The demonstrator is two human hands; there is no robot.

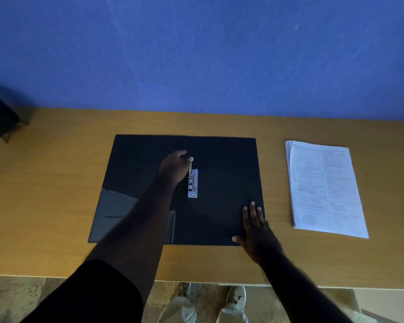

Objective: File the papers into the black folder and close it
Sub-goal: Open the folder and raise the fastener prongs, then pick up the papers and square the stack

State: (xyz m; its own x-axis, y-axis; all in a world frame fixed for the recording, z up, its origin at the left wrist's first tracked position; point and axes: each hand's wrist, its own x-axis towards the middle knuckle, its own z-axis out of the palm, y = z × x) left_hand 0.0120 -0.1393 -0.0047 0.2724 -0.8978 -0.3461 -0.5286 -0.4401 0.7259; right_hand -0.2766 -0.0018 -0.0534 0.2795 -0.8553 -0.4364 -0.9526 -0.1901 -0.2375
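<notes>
Looking down from head height, a person is standing at a long tan wooden table (56, 178) that is running left to right against a blue wall (196, 54). Lying open and flat at the table's middle is the black folder (226, 164), its two covers spreading left and right and its spine running near to far. Sitting well apart on its right is the white stack of printed papers (324, 187), its long axis also running near to far and tilting slightly, with bare table between stack and folder.

The left hand (174, 167) is reaching across the left cover and is pinching the raised lever of the silver metal clip mechanism (193, 183) at the spine. The right hand (257, 227) is lying spread and flat, palm down, pressing on the folder's near right corner, with its outer fingers overhanging the edge.

The right hand is the nearer one to the papers, so it is probably the one that will be fetching them, sliding or lifting them leftward. Open table is surrounding the stack on all sides, though its right corner is sitting fairly close to the near table edge. A dark object (0, 117) at the far left is staying clear of the work.
</notes>
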